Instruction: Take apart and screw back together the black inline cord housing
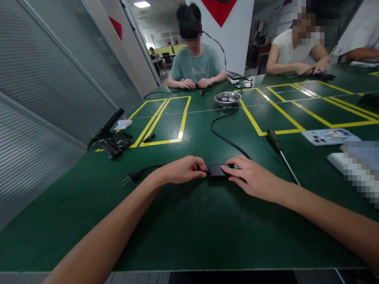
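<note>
A black power adapter lies on the green table between my two hands. Its right end is in the fingers of my right hand, with the thumb and fingertips along its edges and top. At the adapter's left end, my left hand pinches the black cord's connector, which is mostly hidden by the fingers. From behind my left wrist the cord runs left to a two-pin plug lying on the table. Whether the connector is fully seated in the adapter I cannot tell.
Right of my hands lie a screwdriver, a phone and a white object. Farther back stands a metal bowl beside a black cable. Black parts in plastic lie at the left. Two people work across the table.
</note>
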Demonstrator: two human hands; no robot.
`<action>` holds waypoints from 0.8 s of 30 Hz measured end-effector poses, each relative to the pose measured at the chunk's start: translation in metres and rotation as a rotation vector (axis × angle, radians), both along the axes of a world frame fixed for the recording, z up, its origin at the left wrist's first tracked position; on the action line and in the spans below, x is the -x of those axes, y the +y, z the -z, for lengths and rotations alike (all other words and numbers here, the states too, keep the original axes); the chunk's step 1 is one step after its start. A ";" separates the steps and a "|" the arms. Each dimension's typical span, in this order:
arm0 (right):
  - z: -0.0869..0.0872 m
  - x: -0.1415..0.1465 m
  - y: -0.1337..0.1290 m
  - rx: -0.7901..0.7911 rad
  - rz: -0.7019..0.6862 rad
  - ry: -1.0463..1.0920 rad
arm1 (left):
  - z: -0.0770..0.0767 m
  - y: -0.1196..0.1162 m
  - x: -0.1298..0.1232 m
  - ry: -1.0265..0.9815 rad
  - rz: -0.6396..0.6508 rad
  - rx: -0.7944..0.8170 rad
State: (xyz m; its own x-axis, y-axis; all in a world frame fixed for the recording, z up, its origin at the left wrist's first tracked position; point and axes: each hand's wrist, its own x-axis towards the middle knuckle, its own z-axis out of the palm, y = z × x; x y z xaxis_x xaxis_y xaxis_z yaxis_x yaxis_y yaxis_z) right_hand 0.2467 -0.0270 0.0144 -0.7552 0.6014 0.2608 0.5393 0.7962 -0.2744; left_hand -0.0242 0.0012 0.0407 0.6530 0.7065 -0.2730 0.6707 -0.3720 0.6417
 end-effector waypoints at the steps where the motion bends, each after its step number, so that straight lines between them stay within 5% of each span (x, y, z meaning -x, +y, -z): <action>1: 0.000 0.001 0.000 -0.004 0.003 -0.010 | -0.001 -0.001 -0.001 0.009 0.001 -0.005; 6: 0.001 0.001 -0.002 -0.014 0.020 -0.013 | -0.006 -0.006 -0.005 0.077 -0.036 -0.053; 9: -0.005 -0.007 0.004 0.005 0.057 0.103 | -0.006 -0.008 -0.005 0.076 -0.164 -0.189; 13: -0.023 -0.039 0.025 -0.139 0.430 0.199 | -0.003 -0.014 -0.012 0.075 -0.279 -0.501; 16: -0.025 -0.074 0.047 -0.245 0.825 0.059 | 0.003 -0.025 -0.028 0.016 -0.197 -0.690; 18: -0.019 -0.092 0.059 -0.168 0.977 -0.077 | 0.009 -0.034 -0.042 0.014 -0.038 -0.704; 20: -0.008 -0.103 0.066 -0.012 1.039 -0.216 | 0.016 -0.040 -0.054 0.056 0.094 -0.660; 24: 0.006 -0.099 0.066 0.139 1.032 -0.305 | 0.025 -0.042 -0.061 0.085 0.108 -0.630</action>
